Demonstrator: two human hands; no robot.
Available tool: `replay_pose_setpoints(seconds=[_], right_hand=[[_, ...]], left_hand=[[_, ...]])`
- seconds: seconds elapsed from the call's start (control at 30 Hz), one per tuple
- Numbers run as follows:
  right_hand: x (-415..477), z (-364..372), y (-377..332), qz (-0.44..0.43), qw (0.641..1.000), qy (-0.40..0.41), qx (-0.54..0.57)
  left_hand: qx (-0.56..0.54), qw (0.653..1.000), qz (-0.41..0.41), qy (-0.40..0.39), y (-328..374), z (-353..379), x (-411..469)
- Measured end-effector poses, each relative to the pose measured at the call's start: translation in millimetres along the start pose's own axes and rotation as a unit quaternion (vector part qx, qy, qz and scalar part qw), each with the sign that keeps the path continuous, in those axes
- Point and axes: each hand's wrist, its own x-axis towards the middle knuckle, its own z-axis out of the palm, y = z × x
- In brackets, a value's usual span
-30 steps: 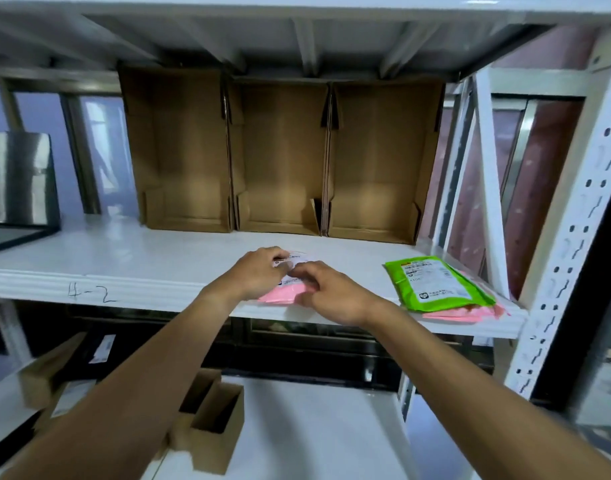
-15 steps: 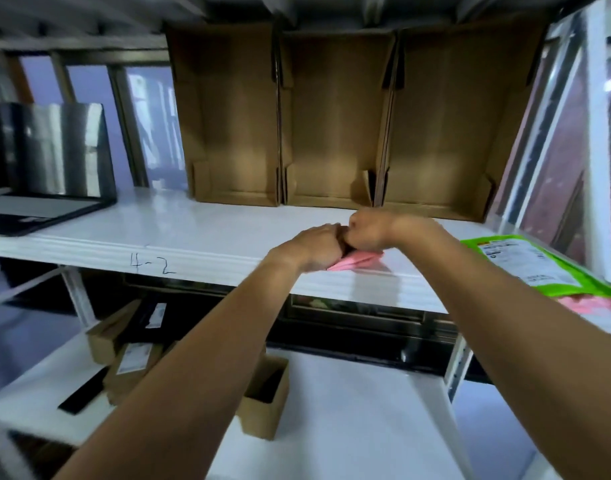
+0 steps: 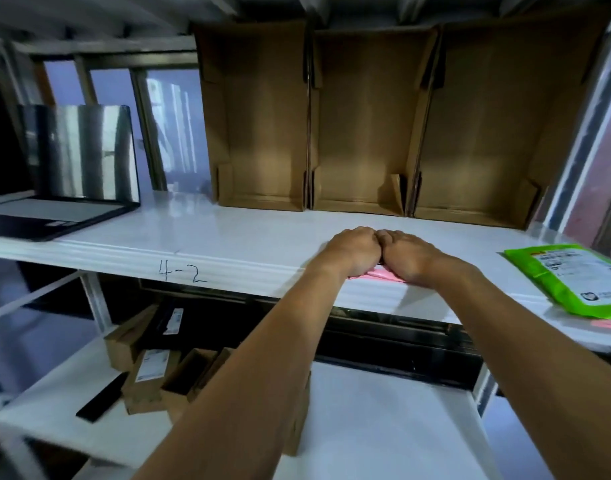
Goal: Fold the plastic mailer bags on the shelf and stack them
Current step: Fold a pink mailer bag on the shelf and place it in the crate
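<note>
At mid-frame we press left hand [image 3: 352, 251] and right hand [image 3: 408, 255], knuckles touching, fingers curled (pinching or not, we cannot tell), onto the pink mailer [image 3: 383, 276] at the front edge of the shelf [image 3: 245, 244], creasing its fold; next it likely needs lifting onto the green mailer [image 3: 571, 276] far right.

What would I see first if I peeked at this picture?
Two hands meet in the middle: the left hand and right hand press side by side on a pink mailer bag at the front edge of the white shelf. A bright green mailer bag lies at the far right. Three open cardboard boxes stand along the back.
</note>
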Motion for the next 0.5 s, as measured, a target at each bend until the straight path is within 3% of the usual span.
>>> replay_pose_setpoints(seconds=[0.37,0.5], right_hand=[[3,-9,14,-0.004,0.996,-0.046,0.077],[-4,-9,20,-0.036,0.997,-0.046,0.042]], left_hand=[[0.052,0.998,-0.02,-0.025,7,1,-1],[0.072,0.997,-0.034,-0.021,13,3,-3]])
